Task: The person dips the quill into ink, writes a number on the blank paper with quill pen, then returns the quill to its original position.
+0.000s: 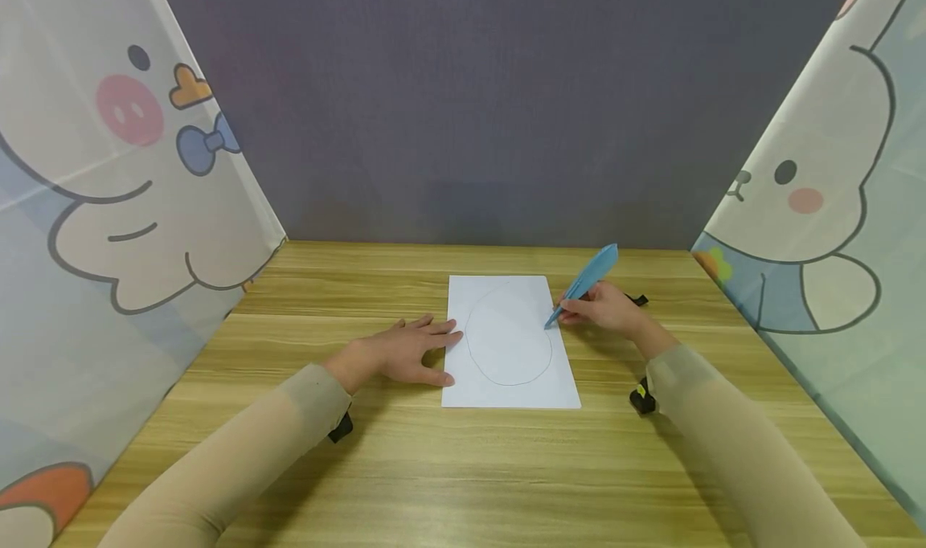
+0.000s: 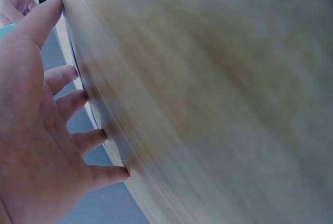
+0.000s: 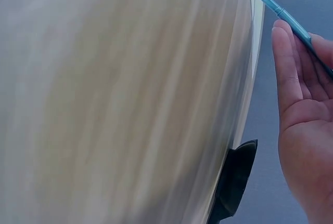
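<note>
A white sheet of paper (image 1: 506, 395) lies on the wooden table, bearing a thin, rounded outline. The line runs down the left side, around the bottom and up the right to the pen's tip. My right hand (image 1: 604, 307) pinches a blue feather-shaped pen (image 1: 592, 273), its tip at the paper's right side. The right wrist view shows the pen's slim lower barrel (image 3: 291, 22) between thumb and fingers. With fingers spread, my left hand (image 1: 408, 351) rests at the paper's left edge, thumb and some fingertips on the sheet. The left wrist view shows the left palm (image 2: 36, 146) and extended fingers.
The wood-grain table (image 1: 463, 476) surrounds the paper. A dark grey panel (image 1: 463, 114) stands behind it, with cartoon-printed cloths (image 1: 87, 235) at left and right. Black devices (image 1: 642, 397) sit at both wrists, and a small black strap-like piece (image 1: 638, 300) shows behind the right hand.
</note>
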### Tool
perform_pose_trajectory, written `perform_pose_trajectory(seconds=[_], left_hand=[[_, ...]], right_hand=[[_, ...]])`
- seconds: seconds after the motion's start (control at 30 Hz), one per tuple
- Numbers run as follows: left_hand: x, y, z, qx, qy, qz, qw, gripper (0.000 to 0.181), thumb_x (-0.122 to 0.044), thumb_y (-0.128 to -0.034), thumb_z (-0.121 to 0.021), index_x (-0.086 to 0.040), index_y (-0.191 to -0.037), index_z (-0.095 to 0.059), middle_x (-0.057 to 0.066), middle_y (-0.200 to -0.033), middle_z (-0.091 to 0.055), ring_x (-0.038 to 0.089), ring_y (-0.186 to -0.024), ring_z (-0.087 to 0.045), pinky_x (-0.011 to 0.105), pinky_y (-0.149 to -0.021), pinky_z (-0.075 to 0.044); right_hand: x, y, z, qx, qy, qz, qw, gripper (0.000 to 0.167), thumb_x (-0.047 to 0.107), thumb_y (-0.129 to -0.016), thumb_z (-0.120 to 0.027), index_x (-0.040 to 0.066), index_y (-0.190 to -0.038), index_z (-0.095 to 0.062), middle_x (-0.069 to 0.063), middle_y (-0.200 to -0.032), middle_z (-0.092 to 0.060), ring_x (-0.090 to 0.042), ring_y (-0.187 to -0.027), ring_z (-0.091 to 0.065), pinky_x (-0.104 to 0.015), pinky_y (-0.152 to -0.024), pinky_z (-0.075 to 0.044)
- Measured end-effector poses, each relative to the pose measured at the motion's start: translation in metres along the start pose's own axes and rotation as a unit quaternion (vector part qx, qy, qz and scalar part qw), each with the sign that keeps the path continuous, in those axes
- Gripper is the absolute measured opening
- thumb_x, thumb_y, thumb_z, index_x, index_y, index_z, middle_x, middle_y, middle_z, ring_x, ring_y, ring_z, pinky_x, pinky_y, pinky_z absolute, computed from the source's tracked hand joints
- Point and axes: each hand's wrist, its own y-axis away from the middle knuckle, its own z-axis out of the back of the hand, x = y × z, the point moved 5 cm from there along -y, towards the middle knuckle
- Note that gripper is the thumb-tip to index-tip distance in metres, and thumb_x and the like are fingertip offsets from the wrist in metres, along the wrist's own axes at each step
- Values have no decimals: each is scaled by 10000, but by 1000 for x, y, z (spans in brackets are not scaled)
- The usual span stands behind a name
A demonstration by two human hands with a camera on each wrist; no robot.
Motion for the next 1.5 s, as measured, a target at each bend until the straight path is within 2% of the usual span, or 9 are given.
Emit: perform_pose_trajectory(seconds=[0.33, 0.6, 0.9, 1.23, 1.5], left_hand=[[2, 1, -2, -63, -3, 16, 10000, 897, -687, -1039, -628, -277, -1762, -290, -23, -1865, -133, 411, -1728, -72, 780, -1323, -96], [2, 2, -2, -97, 17, 5, 10000, 904, -690, -1034, -636, -277, -1761, -293, -20, -1865, -138, 411, -1727, -80, 782, -1321, -104], [4, 1, -3, -78, 6, -16, 10000, 909, -710, -1029, -627, -297, -1763, -282, -30, -1866, -130, 404, -1729, -75, 773, -1326, -102], [1, 4, -1, -40, 6, -26, 10000, 906, -708, -1034, -619, -301, -1765, -272, -26, -1866, -126, 403, -1729, -72, 775, -1326, -90], [0, 4, -1, -35, 49, -74, 10000, 905, -701, -1037, -618, -291, -1766, -272, -16, -1866, -127, 406, -1729, -69, 789, -1318, -90]], right_hand=[[4, -5, -6, -243, 263, -24, 9994, 377, 160, -1124, -654, -132, -1359, -688, -297, -1238, -780, -357, -1129, -806, -376, -944, -669], [7, -11, -12, -238, 197, -77, 9995, 395, 169, -1135, -634, -142, -1376, -670, -324, -1382, -711, -372, -1195, -779, -395, -994, -652], [13, -16, -19, -317, 305, -56, 9990, 379, 180, -1134, -638, -118, -1362, -692, -295, -1299, -761, -394, -1198, -777, -391, -990, -654], [20, -23, -28, -373, 398, -10, 9985, 347, 176, -1129, -642, -97, -1330, -712, -257, -1243, -792, -253, -1124, -811, -359, -972, -660], [25, -28, -34, -354, 364, 21, 9987, 330, 171, -1121, -658, -87, -1311, -737, -263, -1242, -792, -345, -1173, -791, -380, -986, -656]])
